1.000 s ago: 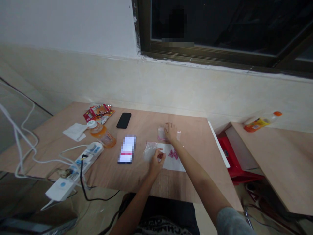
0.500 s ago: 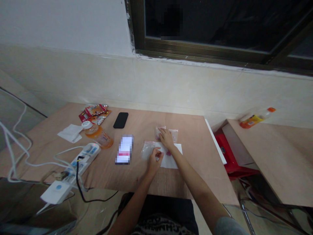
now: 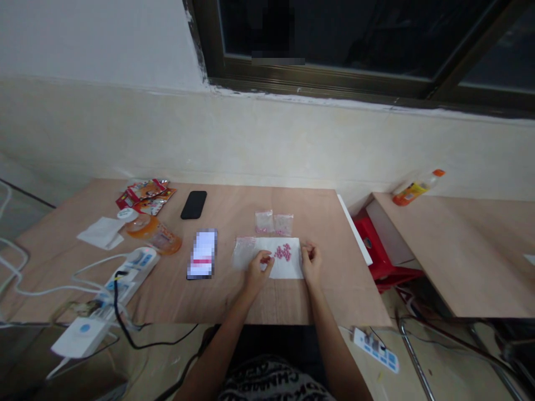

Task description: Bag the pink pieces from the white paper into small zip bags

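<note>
A white sheet of paper [image 3: 288, 272] lies before me with several small pink beads [image 3: 283, 252] on it. My left hand [image 3: 259, 268] rests over the paper's left part, left of the beads, thumb and fingertips drawn together. At the paper's right edge is my right hand [image 3: 311, 263], its fingers curled in towards the thumb. Whatever either hand may hold is too small to make out. A clear plastic bag [image 3: 243, 250] lies beside the paper's left side. Behind the paper, two small zip bags [image 3: 263, 221] with pink bits inside lie side by side.
To the left are a lit phone [image 3: 203, 253], a black phone [image 3: 194, 205], an orange drink bottle [image 3: 154, 233] on its side, snack packets [image 3: 146, 195], tissue [image 3: 101, 232] and a power strip [image 3: 125, 284] with cables. A red stool [image 3: 371, 250] stands between the tables.
My right hand has moved back from the small zip bags to the paper's right edge, uncovering the beads. My left hand stays near the paper's left part. The view has shifted right.
</note>
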### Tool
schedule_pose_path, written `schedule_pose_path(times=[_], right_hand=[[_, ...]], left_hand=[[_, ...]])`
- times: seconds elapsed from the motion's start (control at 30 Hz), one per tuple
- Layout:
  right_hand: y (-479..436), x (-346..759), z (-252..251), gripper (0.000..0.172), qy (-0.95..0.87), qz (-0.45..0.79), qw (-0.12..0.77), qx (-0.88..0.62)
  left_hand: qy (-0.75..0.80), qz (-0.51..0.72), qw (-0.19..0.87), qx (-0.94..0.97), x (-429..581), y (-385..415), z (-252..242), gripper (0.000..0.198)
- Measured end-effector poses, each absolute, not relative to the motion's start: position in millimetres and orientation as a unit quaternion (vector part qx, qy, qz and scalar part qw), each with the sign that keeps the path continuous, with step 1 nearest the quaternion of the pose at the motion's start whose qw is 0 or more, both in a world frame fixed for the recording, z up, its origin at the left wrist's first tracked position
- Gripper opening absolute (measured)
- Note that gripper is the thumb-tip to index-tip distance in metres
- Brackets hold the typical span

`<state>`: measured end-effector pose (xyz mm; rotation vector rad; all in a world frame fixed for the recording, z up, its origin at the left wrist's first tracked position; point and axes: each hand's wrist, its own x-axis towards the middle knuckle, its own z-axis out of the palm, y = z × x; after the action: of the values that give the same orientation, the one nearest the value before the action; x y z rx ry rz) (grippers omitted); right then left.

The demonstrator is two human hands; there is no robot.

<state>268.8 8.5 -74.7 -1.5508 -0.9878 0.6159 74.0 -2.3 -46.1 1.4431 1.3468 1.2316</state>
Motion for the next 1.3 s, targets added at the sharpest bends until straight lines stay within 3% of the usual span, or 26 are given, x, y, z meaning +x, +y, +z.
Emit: schedule_pose_path(times=[0.13, 0.23, 0.37, 0.47, 0.93, 1.3], right_hand=[[11.4, 267.0, -73.1, 0.040, -0.421, 0.266, 0.565, -0.657], [11.3, 266.6, -72.8, 0.038, -0.428, 0.268, 0.560, -0.657], [10.5, 266.4, -72.8, 0.035, -0.436, 0.265, 0.543, -0.667], [10.8, 265.8, -71.9, 0.034, -0.439, 0.260, 0.537, -0.672], [10.7, 264.9, -70.1, 0.030, -0.447, 0.256, 0.528, -0.675], [10.2, 263.9, -68.2, 0.029, -0.452, 0.271, 0.530, -0.665]], left_hand=[[0.554, 0.497, 0.357, 0.565, 58.9, 2.7, -33.9, 0.019], [0.635, 0.504, 0.233, 0.536, 44.5, 13.1, -23.2, 0.023], [0.725, 0.401, 0.123, 0.546, 38.8, 24.5, -16.8, 0.058], [0.752, 0.336, 0.098, 0.558, 43.1, 27.3, -20.7, 0.069], [0.757, 0.324, 0.092, 0.560, 43.6, 28.6, -35.4, 0.065], [0.620, 0.394, 0.164, 0.658, 71.4, 18.0, -43.6, 0.070]])
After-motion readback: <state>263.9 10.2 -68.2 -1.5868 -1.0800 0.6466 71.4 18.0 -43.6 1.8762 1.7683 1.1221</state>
